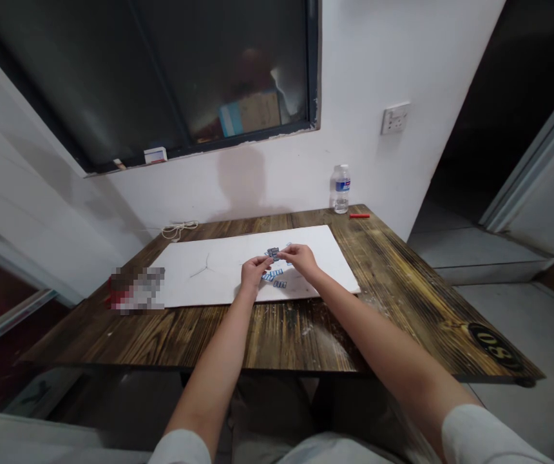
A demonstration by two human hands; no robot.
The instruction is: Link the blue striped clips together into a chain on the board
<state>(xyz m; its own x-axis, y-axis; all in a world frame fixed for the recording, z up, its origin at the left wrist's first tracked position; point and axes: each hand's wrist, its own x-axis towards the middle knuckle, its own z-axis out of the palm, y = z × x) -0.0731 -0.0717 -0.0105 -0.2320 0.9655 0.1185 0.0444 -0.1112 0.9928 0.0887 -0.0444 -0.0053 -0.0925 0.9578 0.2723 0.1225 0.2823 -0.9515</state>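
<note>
Between the fingertips of my left hand (254, 270) and my right hand (301, 258) is a small dark grey slotted piece (274, 253), pinched from both sides just above a white board (219, 283). Its exact kind is too small to make out. Beneath my hands, several flat blue-edged pieces with rectangular openings (272, 275) lie on the board. A darker piece with similar slots (280, 284) rests close to them. My fingers partly cover some of these pieces.
The board lies on a dark wooden table (175, 341). Thin dark sticks (206, 267) lie on its left half. A red-and-white packet (136, 290), blurred out, sits at its left end. Farther back are a cable (179, 228), a water bottle (341, 190) and a red pen-like stick (359, 216).
</note>
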